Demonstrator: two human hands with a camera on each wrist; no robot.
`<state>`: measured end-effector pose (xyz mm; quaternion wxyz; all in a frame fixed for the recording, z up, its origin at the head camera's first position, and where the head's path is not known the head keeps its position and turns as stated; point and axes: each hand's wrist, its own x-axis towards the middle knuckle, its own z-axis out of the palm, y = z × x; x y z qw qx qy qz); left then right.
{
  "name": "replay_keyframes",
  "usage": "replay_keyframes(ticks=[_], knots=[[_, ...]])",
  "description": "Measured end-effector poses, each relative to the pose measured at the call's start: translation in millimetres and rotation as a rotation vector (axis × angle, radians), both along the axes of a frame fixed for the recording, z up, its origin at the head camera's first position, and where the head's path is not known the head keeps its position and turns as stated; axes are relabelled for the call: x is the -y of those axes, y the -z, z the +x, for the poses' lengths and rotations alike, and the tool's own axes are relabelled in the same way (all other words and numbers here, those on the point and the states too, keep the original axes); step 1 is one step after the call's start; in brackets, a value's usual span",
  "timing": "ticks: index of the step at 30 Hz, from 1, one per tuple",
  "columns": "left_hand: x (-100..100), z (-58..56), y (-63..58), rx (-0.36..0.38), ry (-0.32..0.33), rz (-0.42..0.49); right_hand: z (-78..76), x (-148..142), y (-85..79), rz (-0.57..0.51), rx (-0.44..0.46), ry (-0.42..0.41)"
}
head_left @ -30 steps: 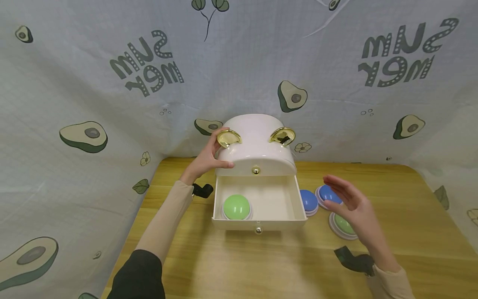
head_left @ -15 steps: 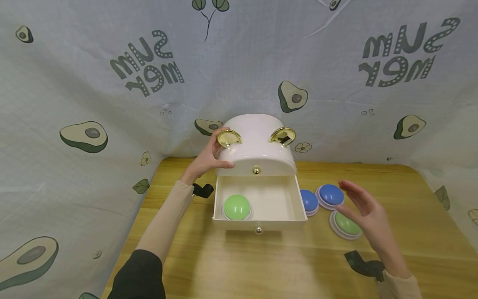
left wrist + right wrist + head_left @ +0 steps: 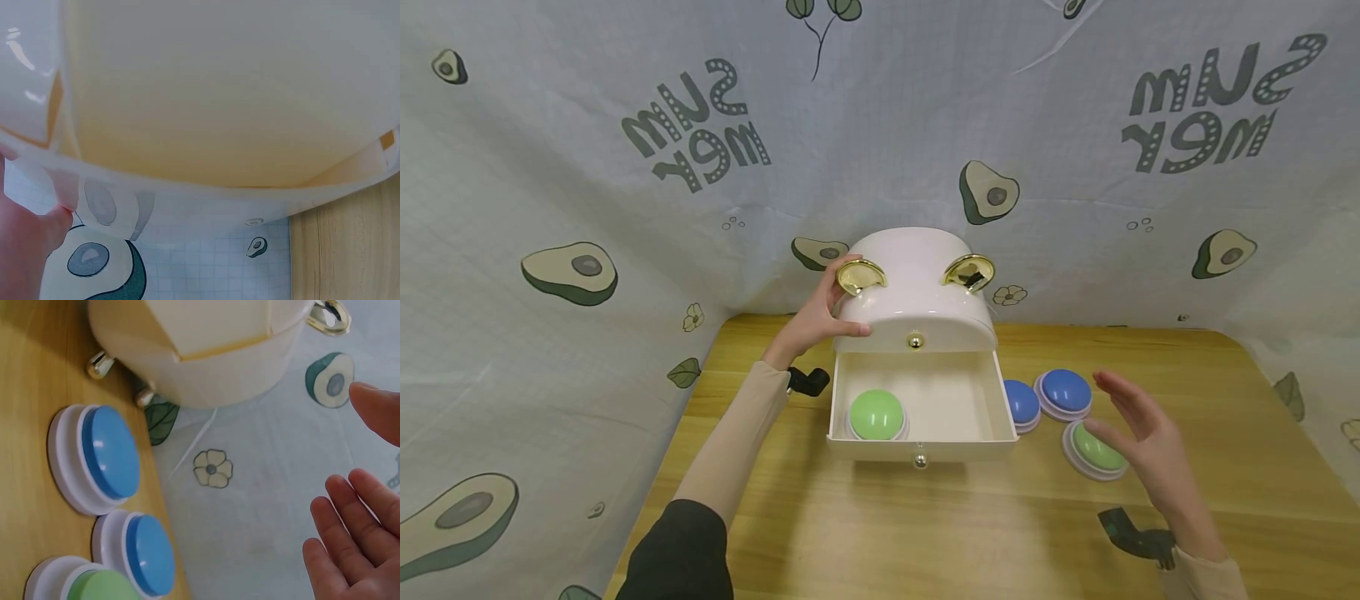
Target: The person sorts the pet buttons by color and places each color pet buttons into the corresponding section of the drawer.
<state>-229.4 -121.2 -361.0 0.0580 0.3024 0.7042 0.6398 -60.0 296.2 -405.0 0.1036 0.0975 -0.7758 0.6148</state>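
A white rounded drawer box (image 3: 917, 292) with gold ear-shaped pieces stands in the middle of the head view. Its lower drawer (image 3: 951, 408) is pulled out and holds a domed green push button (image 3: 876, 415) at the left. My left hand (image 3: 816, 317) grips the box's left side, thumb on the front and fingers up beside the left gold ear (image 3: 861, 277). Above the table at the right, my right hand (image 3: 1150, 450) holds nothing, fingers extended and thumb apart. It overlaps a second green push button (image 3: 1093, 450). Two blue push buttons (image 3: 1066, 392) (image 3: 112, 453) lie nearby.
The boxes and buttons are on a wooden table (image 3: 880, 533). A pale cloth (image 3: 880, 150) with avocado prints hangs behind it. The upper compartment with its gold knob (image 3: 915, 341) is closed. Small gold feet (image 3: 100, 364) lift the box off the table.
My right hand has moved right and slightly toward me, uncovering the farther blue push button. My left hand, the box and the drawer stay in place.
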Motion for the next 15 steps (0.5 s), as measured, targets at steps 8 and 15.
replay_keyframes(ticks=[8,15], knots=[[-1,-0.3,-0.1,0.0,-0.003,0.006,2.5,-9,15.9,0.044,0.042,0.025],[0,-0.9,1.3,0.009,-0.005,0.007,2.5,-17,29.3,0.109,0.112,0.062]])
